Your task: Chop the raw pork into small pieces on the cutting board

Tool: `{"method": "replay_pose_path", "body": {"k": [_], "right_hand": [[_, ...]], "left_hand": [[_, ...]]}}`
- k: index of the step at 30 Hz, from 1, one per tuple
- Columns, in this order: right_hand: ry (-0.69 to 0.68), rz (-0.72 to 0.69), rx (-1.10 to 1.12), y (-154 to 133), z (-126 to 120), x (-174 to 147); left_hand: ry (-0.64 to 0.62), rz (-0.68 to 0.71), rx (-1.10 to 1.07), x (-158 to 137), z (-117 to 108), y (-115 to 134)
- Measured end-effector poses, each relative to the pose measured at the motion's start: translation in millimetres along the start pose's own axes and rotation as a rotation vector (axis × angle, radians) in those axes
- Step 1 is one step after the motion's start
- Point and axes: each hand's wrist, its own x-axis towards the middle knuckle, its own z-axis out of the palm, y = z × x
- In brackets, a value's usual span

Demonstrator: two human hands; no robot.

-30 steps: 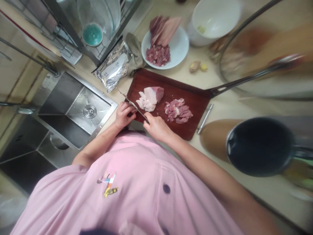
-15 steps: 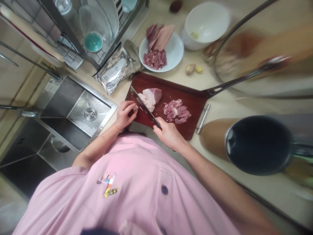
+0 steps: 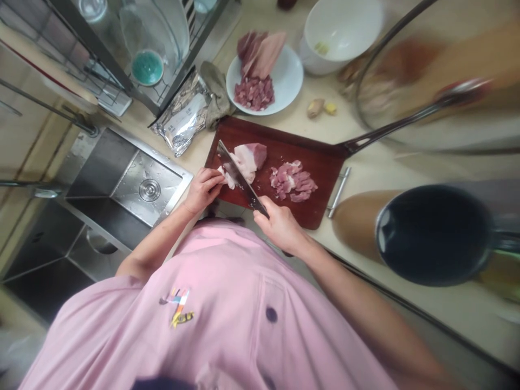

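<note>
My right hand (image 3: pixel 279 222) is closed around the handle of a kitchen knife (image 3: pixel 242 180), whose blade slants up and left over a reddish-brown cutting board (image 3: pixel 312 154). With closed fingers, my left hand (image 3: pixel 204 189) pinches a pale piece of meat (image 3: pixel 228 177) at the board's left edge, beside the blade. Just beyond the blade lies a larger chunk of pink meat with white fat (image 3: pixel 254 157). A heap of cut meat pieces (image 3: pixel 293 180) sits on the right half of the board.
Behind the board stand a white plate (image 3: pixel 290 81) of meat and a white bowl (image 3: pixel 343 32). Ginger pieces (image 3: pixel 316 108) lie nearby. A foil packet (image 3: pixel 182 114) and steel sink (image 3: pixel 162 179) are left; a spatula (image 3: pixel 390 130) and dark pot (image 3: pixel 434 235) are right.
My left hand has shifted slightly left and down, and the pale piece of meat now shows between its fingers and the blade. The knife has moved little.
</note>
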Motion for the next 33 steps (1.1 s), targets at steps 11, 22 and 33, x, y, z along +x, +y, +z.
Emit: {"method": "replay_pose_path", "body": {"k": [11, 22, 33], "right_hand": [[0.067, 0.011, 0.009, 4.9, 2.4, -1.6], [0.053, -0.011, -0.015, -4.0, 5.5, -12.7], [0.038, -0.003, 0.002, -11.2, 9.8, -18.7]], "left_hand": [[0.064, -0.012, 0.021, 7.2, 7.1, 3.1], [0.038, -0.063, 0.029, 5.4, 8.3, 4.1], [0.060, -0.088, 0.071, 4.2, 15.1, 3.0]]}}
